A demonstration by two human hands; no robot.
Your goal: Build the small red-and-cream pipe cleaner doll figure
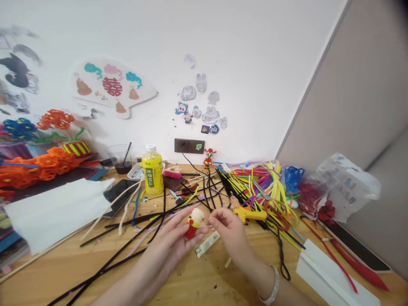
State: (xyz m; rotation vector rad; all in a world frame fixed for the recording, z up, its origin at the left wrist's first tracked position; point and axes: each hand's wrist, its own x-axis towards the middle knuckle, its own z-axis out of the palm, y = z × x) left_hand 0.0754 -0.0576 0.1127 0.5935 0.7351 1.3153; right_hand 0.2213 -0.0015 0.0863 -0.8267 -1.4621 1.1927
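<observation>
My left hand [174, 242] holds a small doll [193, 223] with a cream head and a red body, made of fuzzy craft stems, just above the wooden table [197, 284]. My right hand [228, 233] pinches at the doll's side with thumb and fingertips, wrist wearing a silvery bracelet [270, 289]. A pale yellow lighter [207, 244] lies on the table just under both hands. A yellow glue gun [250, 213] rests beyond my right hand.
Black stems [127, 244] sprawl across the table; a pile of coloured stems [264, 182] lies at the right. A yellow drink bottle [152, 170], a phone [119, 191], white paper [54, 212], orange stem flowers [38, 168], a plastic bag [338, 187] and a white box [328, 276] surround the area.
</observation>
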